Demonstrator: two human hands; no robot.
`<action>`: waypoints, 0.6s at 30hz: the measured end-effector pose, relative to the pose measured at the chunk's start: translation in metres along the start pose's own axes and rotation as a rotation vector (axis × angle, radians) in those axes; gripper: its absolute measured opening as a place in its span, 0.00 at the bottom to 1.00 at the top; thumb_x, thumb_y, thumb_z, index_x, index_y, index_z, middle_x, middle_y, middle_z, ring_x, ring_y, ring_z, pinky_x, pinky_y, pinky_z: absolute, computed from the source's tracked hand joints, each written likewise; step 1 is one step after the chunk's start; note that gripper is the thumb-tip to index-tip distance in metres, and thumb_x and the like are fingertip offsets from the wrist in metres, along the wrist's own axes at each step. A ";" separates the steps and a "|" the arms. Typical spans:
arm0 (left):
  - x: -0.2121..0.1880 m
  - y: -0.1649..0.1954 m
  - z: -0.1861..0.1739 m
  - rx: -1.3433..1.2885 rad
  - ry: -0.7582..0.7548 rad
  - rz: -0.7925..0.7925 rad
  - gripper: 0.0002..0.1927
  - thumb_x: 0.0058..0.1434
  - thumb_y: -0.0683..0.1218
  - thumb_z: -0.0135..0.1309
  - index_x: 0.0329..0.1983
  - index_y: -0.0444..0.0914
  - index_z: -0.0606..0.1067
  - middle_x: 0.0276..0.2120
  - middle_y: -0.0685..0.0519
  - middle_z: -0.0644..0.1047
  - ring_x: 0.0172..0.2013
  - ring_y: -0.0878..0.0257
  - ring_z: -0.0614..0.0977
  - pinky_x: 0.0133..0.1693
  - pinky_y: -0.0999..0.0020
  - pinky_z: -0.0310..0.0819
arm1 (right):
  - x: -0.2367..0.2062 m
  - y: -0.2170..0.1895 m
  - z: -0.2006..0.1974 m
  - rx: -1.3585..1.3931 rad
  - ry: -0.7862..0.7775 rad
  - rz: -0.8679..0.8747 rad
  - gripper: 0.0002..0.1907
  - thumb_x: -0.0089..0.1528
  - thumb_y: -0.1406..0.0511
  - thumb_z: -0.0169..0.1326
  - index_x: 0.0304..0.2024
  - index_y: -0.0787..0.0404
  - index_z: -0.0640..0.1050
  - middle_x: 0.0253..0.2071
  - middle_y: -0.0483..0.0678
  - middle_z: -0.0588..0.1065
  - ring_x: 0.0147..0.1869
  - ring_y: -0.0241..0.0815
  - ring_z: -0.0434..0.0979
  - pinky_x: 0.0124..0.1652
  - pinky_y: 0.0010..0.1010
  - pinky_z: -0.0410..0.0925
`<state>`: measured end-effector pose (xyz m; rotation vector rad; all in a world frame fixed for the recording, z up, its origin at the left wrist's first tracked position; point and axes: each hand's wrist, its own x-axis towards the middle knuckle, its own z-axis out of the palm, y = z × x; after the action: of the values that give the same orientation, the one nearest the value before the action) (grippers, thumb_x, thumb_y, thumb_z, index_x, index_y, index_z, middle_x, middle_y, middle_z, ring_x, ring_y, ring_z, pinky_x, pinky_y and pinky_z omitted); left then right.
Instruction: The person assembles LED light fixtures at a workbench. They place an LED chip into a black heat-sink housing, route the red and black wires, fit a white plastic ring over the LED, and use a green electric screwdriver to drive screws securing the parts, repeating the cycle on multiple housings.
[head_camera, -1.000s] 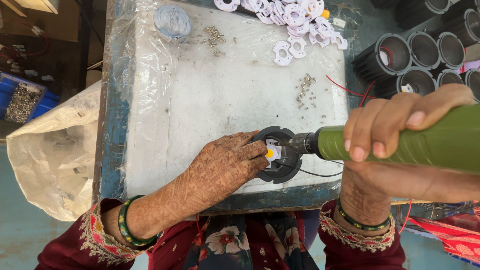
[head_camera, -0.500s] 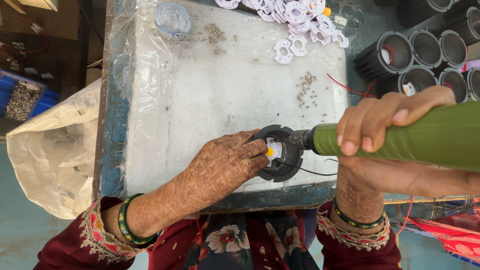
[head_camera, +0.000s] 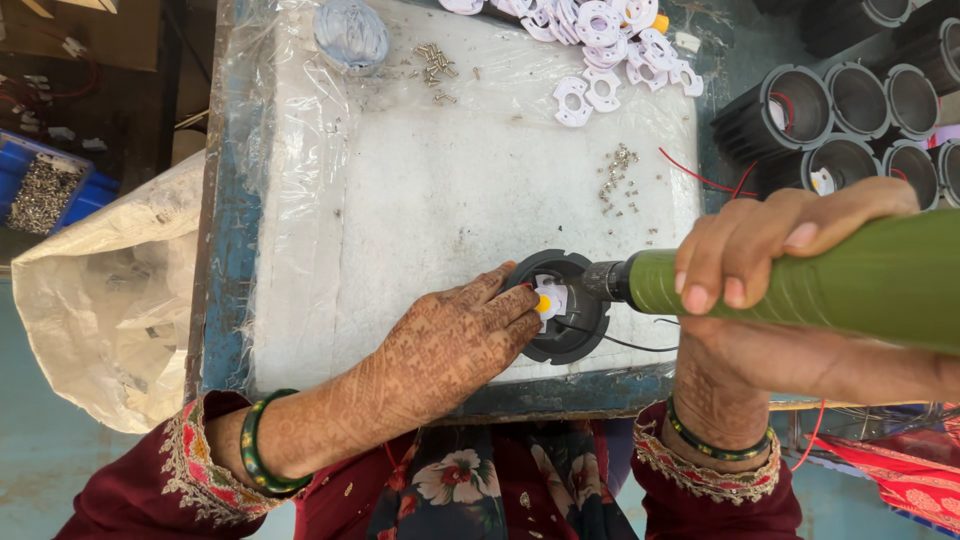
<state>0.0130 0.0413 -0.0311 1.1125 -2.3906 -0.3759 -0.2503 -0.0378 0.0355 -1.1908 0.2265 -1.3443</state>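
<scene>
A table (head_camera: 230, 250) with a blue rim, its top covered by white padding under clear plastic, fills the head view, with a pale plastic sack (head_camera: 100, 300) hanging at its left side. Black cylindrical housings (head_camera: 850, 110) stand clustered at the far right corner. Across the lower right lies a green electric screwdriver (head_camera: 850, 285), held level, its dark tip meeting a round black housing (head_camera: 570, 325) that sits at the table's near edge. The right hand (head_camera: 770, 250) is wrapped around the green barrel, fingers closed over the top. The left hand (head_camera: 455, 345) (patterned with henna, a green bangle at the wrist) lies flat and mostly open on the padding, its fingertips pressing the housing's rim and the small white plate with a yellow centre (head_camera: 548, 298) seated inside it. White plastic rings (head_camera: 600, 40) are heaped at the far edge, beside a clear round lid (head_camera: 350, 35). Loose screws (head_camera: 620, 180) are scattered on the padding beyond the housing, with more near the lid.
</scene>
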 end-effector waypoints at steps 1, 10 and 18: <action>-0.001 0.000 0.000 -0.002 0.009 0.002 0.17 0.55 0.40 0.57 0.49 0.36 0.79 0.52 0.48 0.77 0.61 0.46 0.76 0.47 0.61 0.80 | -0.002 0.000 0.001 -0.004 0.017 -0.004 0.42 0.55 0.35 0.48 0.39 0.70 0.66 0.25 0.62 0.67 0.26 0.54 0.68 0.30 0.47 0.67; -0.001 -0.001 -0.001 -0.013 0.008 0.015 0.17 0.55 0.41 0.57 0.48 0.35 0.79 0.51 0.47 0.77 0.61 0.46 0.76 0.49 0.60 0.80 | -0.003 -0.001 0.008 -0.125 0.065 -0.063 0.34 0.61 0.41 0.50 0.41 0.67 0.65 0.23 0.57 0.68 0.24 0.52 0.69 0.29 0.44 0.67; 0.001 -0.001 -0.004 0.035 0.001 0.042 0.18 0.53 0.41 0.57 0.47 0.34 0.79 0.51 0.46 0.77 0.59 0.45 0.76 0.47 0.59 0.80 | 0.001 -0.001 0.010 -0.167 0.000 -0.033 0.22 0.66 0.51 0.49 0.45 0.65 0.65 0.25 0.56 0.70 0.24 0.52 0.70 0.29 0.45 0.67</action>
<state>0.0153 0.0398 -0.0283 1.0761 -2.4239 -0.3200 -0.2434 -0.0328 0.0416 -1.3388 0.3252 -1.3746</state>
